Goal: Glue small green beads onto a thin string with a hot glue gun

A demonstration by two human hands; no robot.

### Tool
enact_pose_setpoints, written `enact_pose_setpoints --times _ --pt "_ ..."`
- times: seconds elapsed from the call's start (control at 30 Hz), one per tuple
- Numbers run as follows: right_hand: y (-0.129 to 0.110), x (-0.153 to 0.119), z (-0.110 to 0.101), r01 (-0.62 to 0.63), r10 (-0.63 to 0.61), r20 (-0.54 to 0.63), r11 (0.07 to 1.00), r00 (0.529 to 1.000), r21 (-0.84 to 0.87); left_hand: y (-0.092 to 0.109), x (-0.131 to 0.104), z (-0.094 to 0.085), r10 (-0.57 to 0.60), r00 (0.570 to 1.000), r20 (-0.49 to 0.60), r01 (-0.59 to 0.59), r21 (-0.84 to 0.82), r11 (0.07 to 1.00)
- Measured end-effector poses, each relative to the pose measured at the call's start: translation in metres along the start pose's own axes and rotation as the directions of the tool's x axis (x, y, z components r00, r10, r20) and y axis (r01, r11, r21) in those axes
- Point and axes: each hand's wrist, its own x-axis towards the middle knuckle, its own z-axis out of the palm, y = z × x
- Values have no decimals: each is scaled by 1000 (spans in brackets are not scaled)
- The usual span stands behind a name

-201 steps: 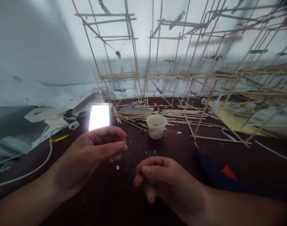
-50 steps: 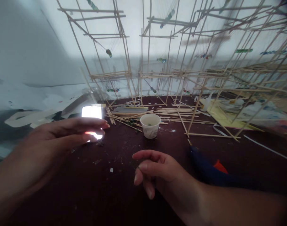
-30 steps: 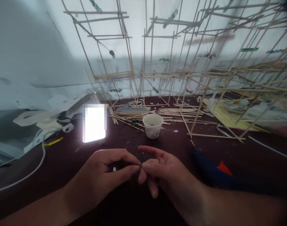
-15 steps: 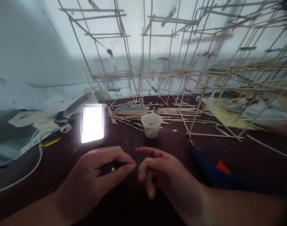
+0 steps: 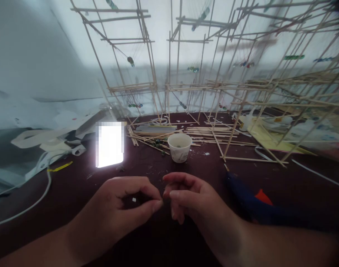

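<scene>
My left hand (image 5: 130, 204) is over the dark table (image 5: 147, 241), thumb and forefinger pinched together; whatever they hold is too small to make out. Close to its fingertips is my right hand (image 5: 188, 196), palm turned inward, fingers curled and slightly apart, with nothing visible in its grasp. Beyond my hands stands a white paper cup (image 5: 179, 148) with small greenish things inside. Dark green beads (image 5: 158, 144) lie to the left of the cup, among thin wooden sticks (image 5: 147, 139).
Stick frames (image 5: 169, 89) with hanging marbles (image 5: 193, 69) rise at the back. A glowing screen (image 5: 110, 144) stands left. A blue tool with an orange part (image 5: 263, 197) lies right, near yellow paper (image 5: 265, 139). A white cable (image 5: 48, 181) runs along the left.
My right hand's lower fingers have drawn in and its thumb has shifted. My left hand stays pinched, moved slightly to the right.
</scene>
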Motion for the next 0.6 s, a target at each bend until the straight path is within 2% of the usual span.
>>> enact_pose_setpoints --times 0.17,0.33,0.6 --pt "-1 -2 1 40 -40 26 999 999 -11 3 1 -3 -153 983 98 164 -114 980" --pt "-1 -2 2 2 -1 52 1000 999 -16 4 2 -3 -162 979 126 184 -185 965" --pt "-2 -1 3 -50 51 60 999 997 -19 3 2 -3 -163 978 132 187 -200 962"
